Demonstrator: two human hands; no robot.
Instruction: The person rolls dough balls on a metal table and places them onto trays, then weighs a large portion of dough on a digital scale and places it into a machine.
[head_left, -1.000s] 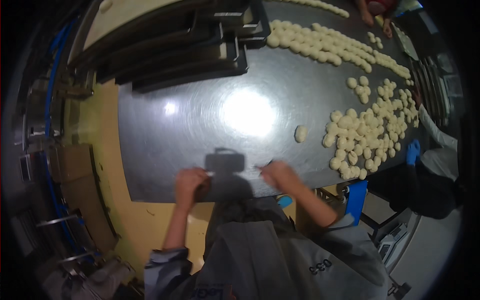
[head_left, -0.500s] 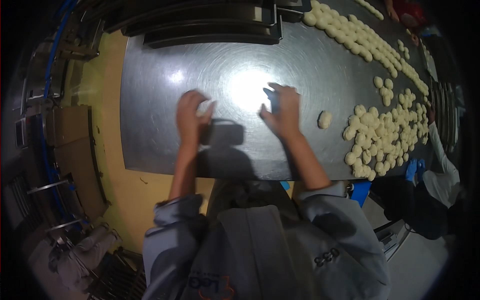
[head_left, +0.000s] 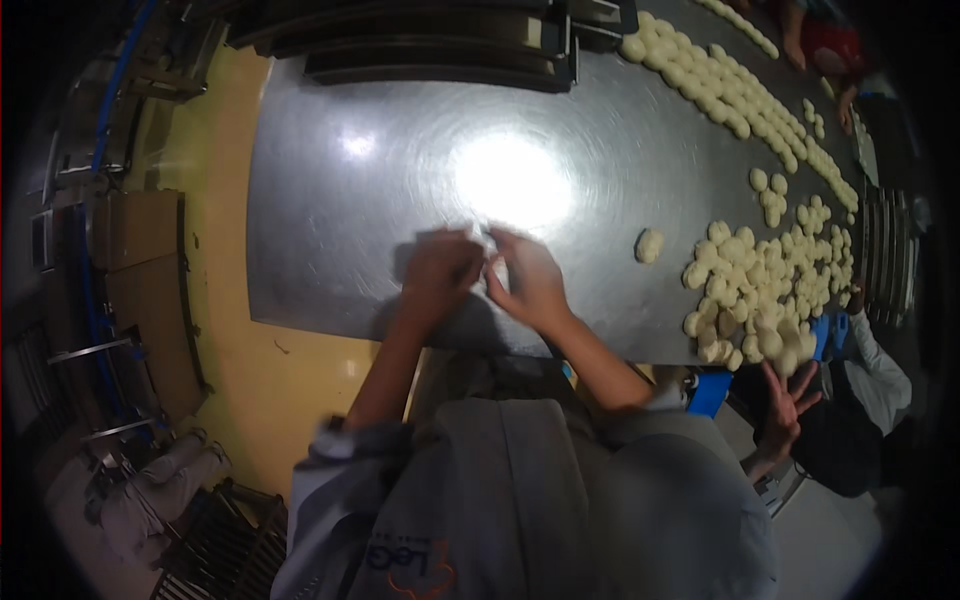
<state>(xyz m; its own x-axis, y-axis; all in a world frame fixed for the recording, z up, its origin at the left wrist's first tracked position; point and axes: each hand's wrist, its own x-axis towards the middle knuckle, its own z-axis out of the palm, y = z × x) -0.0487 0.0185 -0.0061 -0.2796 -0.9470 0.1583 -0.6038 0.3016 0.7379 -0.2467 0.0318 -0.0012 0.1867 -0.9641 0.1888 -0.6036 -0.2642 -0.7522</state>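
Note:
My left hand (head_left: 440,268) and my right hand (head_left: 527,275) are close together over the near middle of the metal table (head_left: 340,220). The left one is smeared by motion, and its fingers cannot be made out clearly. On my right hand, the thumb and forefinger stand apart, and I see nothing held between them. To the right of my hands a single pale dough ball (head_left: 650,245) lies by itself. Farther right, a loose heap of dough balls (head_left: 765,265) spreads toward the table's edge.
Dark baking trays (head_left: 440,70) are stacked at the far left. Long rows of dough balls (head_left: 710,80) run along the far right. A co-worker's hand (head_left: 785,415) reaches to the heap's near edge. Another person's hand (head_left: 795,50) is at the far right corner, near red cloth (head_left: 832,50).
Both my hands have moved nearer to me and toward each other. A co-worker's hand has appeared beside the heap at the right.

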